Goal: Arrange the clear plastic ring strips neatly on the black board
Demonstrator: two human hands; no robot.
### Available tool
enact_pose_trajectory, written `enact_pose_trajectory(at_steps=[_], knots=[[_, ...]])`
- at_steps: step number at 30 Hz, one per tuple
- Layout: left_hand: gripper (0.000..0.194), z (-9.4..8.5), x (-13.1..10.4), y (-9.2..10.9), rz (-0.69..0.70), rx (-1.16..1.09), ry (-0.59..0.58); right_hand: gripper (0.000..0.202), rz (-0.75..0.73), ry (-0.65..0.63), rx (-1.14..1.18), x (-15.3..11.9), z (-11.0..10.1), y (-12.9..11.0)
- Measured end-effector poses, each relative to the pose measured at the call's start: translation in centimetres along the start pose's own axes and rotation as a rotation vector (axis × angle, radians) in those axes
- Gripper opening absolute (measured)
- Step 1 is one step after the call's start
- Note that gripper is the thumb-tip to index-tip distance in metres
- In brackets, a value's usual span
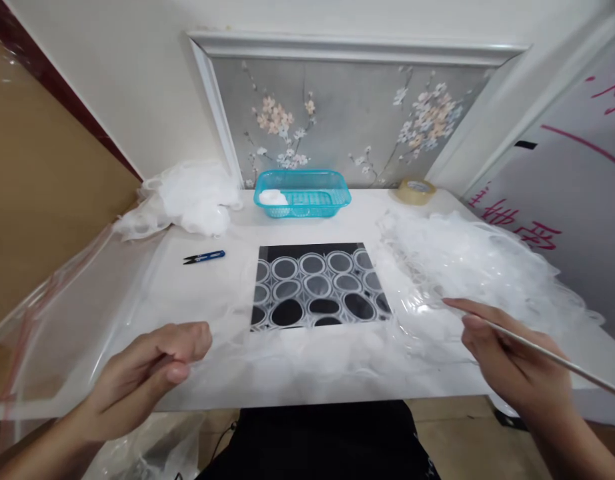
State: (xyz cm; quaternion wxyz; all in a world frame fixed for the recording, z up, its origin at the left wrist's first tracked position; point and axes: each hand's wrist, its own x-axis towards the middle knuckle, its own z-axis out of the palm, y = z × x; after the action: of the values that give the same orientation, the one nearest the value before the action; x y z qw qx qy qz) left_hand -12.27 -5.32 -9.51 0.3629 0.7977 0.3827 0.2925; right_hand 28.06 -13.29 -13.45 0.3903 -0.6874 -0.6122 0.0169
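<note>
My right hand (pixel 517 363) is closed around a thin pale rod (pixel 552 353), whose far end runs off the right edge. My left hand (pixel 155 367) hovers at the table's front left, fingers curled with nothing visible in them. Between the hands, a sheet of white lace rings lies over a black rectangle (pixel 320 287). More sheer white material (pixel 307 353) spreads in front of it. Near my right hand is a heap of clear and white ringed material (pixel 467 267). Blue-handled snips (pixel 205 257) lie beyond my left hand.
A turquoise basket (pixel 302 175) with a white item (pixel 273 197) inside stands at the back. White fabric (pixel 187 200) is piled back left, and a tape roll (pixel 416 191) sits back right. Clear plastic (pixel 77 300) covers the left side.
</note>
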Motion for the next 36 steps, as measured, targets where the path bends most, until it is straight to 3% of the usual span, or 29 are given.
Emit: enact_pose_trajectory(at_steps=[4,8,12,15,18,20,25,30,36], knots=[[0.031,0.3,2.6,-2.8,-0.195,0.045,-0.219,0.026,-0.090,-0.133,-0.052,0.5,1.7,1.3],[0.038,1.6,4.5,-7.7,-0.386,0.111,-0.264,0.035,-0.042,-0.306,-0.169,2.3,5.8,3.8],[0.033,2.2,5.8,-10.4,-0.402,0.285,-0.342,0.038,0.007,-0.423,-0.304,5.5,9.4,5.6],[0.028,2.1,8.0,-11.0,-0.318,0.415,-0.336,0.038,0.053,-0.433,-0.291,8.6,11.3,6.6],[0.040,1.9,11.3,-11.8,-0.307,0.489,-0.121,0.034,-0.021,-0.393,-0.325,11.3,13.0,7.7],[0.042,1.9,13.4,-12.8,-0.320,0.485,-0.046,0.029,-0.131,-0.397,-0.394,12.5,14.1,8.5],[0.028,2.2,15.8,-14.4,-0.295,0.356,-0.124,0.030,-0.255,-0.377,-0.520,12.7,16.0,9.8],[0.036,2.2,15.8,-13.1,-0.288,0.113,-0.182,0.038,-0.289,-0.357,-0.583,12.3,15.8,10.6],[0.039,2.3,17.5,-12.8,-0.295,0.008,-0.102,0.045,-0.321,-0.267,-0.635,14.7,14.2,10.9]])
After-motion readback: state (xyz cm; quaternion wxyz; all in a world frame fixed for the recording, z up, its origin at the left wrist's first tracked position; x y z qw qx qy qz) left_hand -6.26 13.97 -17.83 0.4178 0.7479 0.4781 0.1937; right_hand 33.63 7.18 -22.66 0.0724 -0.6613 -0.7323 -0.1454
